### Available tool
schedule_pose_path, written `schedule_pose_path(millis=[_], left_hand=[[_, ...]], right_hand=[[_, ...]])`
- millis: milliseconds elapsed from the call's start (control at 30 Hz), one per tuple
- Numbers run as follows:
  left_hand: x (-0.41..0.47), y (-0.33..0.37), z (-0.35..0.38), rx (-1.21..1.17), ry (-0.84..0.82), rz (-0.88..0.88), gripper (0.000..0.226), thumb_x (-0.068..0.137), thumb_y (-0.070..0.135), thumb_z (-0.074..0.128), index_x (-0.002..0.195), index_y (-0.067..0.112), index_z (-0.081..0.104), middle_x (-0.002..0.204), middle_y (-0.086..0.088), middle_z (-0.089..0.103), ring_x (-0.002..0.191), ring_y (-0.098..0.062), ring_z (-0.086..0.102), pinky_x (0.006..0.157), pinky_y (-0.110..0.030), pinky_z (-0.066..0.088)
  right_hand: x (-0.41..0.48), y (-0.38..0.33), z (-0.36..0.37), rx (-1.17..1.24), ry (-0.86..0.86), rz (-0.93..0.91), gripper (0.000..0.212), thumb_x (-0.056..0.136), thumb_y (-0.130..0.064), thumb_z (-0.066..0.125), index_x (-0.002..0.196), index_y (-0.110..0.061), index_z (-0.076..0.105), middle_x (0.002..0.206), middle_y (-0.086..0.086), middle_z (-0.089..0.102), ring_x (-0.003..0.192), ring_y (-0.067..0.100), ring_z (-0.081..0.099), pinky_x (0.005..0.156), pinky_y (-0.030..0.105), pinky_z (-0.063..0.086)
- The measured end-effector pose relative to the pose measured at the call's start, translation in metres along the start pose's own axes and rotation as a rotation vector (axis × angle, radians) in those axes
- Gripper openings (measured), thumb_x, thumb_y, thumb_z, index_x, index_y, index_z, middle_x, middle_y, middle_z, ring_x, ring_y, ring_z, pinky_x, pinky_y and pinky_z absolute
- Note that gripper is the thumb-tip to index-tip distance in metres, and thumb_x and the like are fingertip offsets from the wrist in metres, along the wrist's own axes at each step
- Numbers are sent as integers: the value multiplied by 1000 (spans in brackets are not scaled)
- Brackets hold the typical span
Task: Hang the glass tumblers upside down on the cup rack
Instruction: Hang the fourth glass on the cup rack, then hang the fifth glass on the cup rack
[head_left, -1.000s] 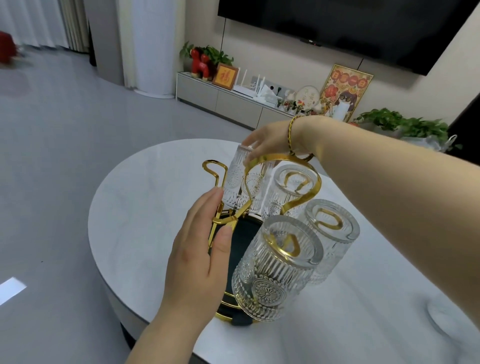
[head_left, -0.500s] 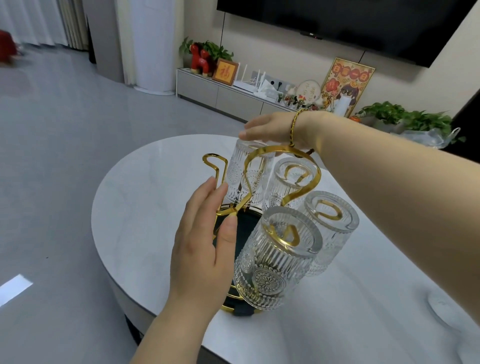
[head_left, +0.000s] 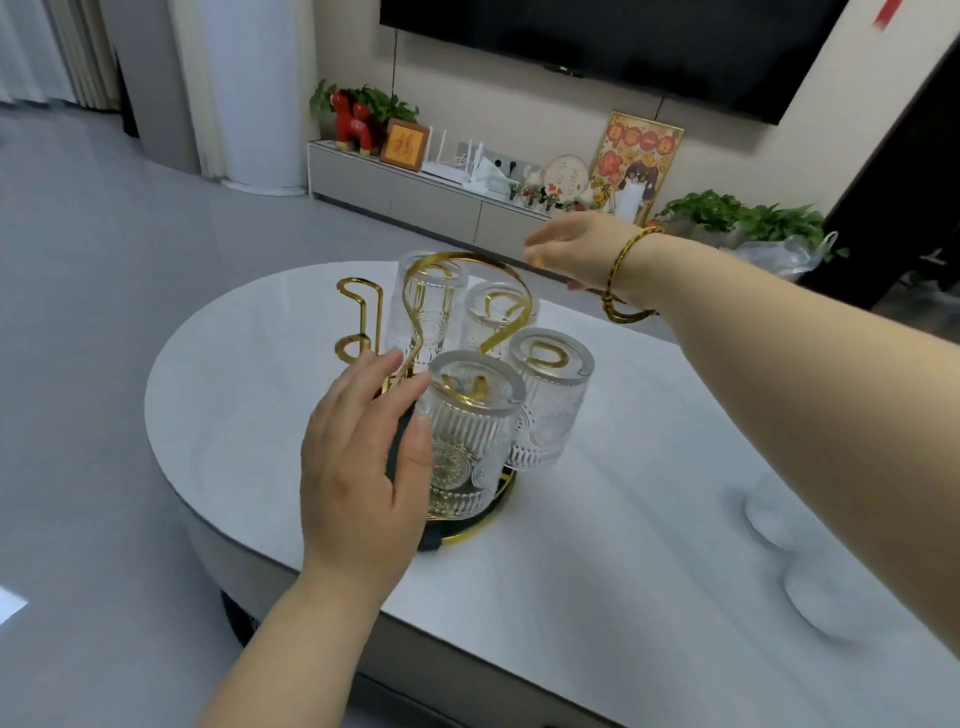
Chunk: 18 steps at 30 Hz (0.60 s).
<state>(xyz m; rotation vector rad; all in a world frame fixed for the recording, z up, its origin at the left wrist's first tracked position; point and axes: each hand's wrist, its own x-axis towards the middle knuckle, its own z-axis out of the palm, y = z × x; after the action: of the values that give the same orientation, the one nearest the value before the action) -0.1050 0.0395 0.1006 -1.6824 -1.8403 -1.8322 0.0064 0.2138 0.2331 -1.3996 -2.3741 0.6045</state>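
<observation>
Lifted and drawn back to the right since the earlier frames, my right hand (head_left: 566, 249) no longer rests on the far-left tumbler (head_left: 423, 306); it hovers above and beside the rack's top loop, fingers loosely spread, gripping nothing. My left hand (head_left: 358, 457) has shifted little: it was against the gold wire near the rack's centre, and it is now flat and open beside the nearest tumbler (head_left: 467, 441), fingertips close to the wire frame, thumb alongside the glass. Whether it presses the glass or only sits near it, I cannot tell.

Head view, findings: four tumblers sit upside down on the cup rack (head_left: 467, 525), which stands on the pale table (head_left: 623, 571). These are the nearest one, one to its right (head_left: 548, 400), one behind (head_left: 496, 317) and the far-left one. An empty peg (head_left: 358, 306) stands at the left of the rack, uncovered. No loose tumbler is visible on the table.

Assessment: the release of the far-left tumbler appears complete. To finish it well, I should keep my left hand steadying the base while checking that each glass hangs settled on its peg, and avoid knocking the loop as my right arm clears. One peg is free, so the task may lack a glass.
</observation>
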Motion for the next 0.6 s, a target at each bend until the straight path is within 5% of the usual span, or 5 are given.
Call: schedule_pose_path(millis=[167,400,533,600], left_hand=[[-28,25,17,12,-86,248,31,82,16,41,98,2,64,112,-6,54,117,-22,38,100,-33,30],[-56,44,39,57,-188,377,32,87,20,40,92,2,67,105,-20,67,113,-24,44,98,-38,30],[-79,48,58,88,-429,350,35,83,22,39,93,5,67,104,-17,69,109,-34,58,99,-37,33],[-88,47,66,132,-525,338,34,79,21,40,93,5,67,104,-17,70,104,-38,61,91,-46,47]], right_hand=[[-69,39,-25,136,135,94,29,85,-23,49,113,-14,54,101,3,54,94,16,53,76,26,45],[-170,103,-22,214,188,195,14,83,-21,50,95,-27,55,102,0,59,94,18,57,87,32,48],[-217,134,2,288,289,283,20,83,-12,51,101,-15,58,99,-1,58,88,10,53,68,3,42],[-237,150,14,302,350,334,21,82,-10,51,102,-13,58,97,0,58,85,9,52,60,-4,38]])
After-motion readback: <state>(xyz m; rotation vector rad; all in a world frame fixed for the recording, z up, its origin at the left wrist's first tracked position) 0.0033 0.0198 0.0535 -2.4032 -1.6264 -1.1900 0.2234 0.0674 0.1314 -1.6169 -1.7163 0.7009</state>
